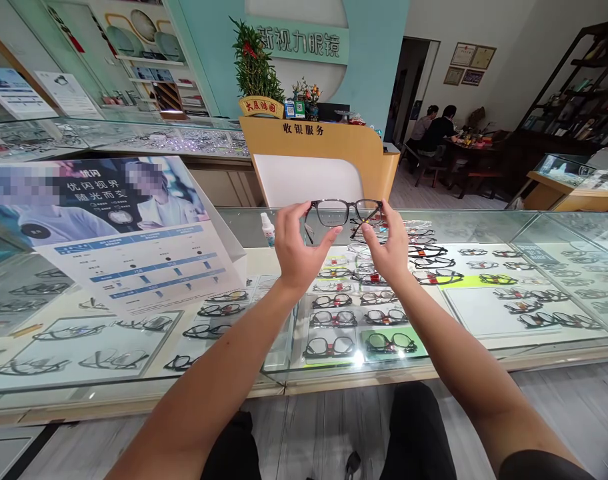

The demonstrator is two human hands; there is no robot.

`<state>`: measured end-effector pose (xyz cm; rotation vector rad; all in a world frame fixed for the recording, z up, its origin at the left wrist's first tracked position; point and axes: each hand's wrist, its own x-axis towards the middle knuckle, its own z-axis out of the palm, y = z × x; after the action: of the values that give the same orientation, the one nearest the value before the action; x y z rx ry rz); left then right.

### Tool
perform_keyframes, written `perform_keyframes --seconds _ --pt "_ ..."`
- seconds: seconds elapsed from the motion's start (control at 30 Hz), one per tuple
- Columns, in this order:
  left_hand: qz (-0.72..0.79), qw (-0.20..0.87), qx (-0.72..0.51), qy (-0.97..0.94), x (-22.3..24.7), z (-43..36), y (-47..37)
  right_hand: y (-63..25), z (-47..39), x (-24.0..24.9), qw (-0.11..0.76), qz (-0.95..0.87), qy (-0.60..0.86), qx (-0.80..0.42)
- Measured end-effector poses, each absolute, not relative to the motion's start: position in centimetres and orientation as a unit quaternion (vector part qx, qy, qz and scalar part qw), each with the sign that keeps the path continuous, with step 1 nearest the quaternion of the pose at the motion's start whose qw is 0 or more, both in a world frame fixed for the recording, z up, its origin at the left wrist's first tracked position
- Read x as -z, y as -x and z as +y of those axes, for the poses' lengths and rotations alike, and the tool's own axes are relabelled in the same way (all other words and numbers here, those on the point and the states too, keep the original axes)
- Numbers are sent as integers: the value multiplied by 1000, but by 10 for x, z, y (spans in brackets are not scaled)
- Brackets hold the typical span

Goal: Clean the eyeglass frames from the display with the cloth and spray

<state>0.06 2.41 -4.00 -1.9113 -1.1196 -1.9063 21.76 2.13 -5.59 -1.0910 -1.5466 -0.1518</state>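
Observation:
A pair of dark-framed eyeglasses (333,212) is held up above the glass display case (279,307), its temples unfolded. My left hand (299,247) grips the left end of the frame between thumb and fingers. At the right end, my right hand (390,243) pinches the frame the same way. Below and behind the hands, several rows of glasses lie inside the case, among them a dark pair (391,343) on a green card. Just left of my left hand stands a small white spray bottle (267,230).
A large printed sign (129,233) leans on the counter at left. Beyond the case stands a yellow cashier desk (314,143) with a potted plant (257,63). Two people (437,130) sit at a wooden table at back right. More display cases (584,177) line the sides.

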Motion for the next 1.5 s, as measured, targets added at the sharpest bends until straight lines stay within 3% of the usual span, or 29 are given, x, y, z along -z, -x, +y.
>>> perform_keyframes --seconds 0.83,1.5 --pt "-385 -41 631 672 45 34 4 -216 12 44 619 -630 453 124" --pt "-377 113 646 654 41 27 4 -214 16 54 589 -650 472 92"
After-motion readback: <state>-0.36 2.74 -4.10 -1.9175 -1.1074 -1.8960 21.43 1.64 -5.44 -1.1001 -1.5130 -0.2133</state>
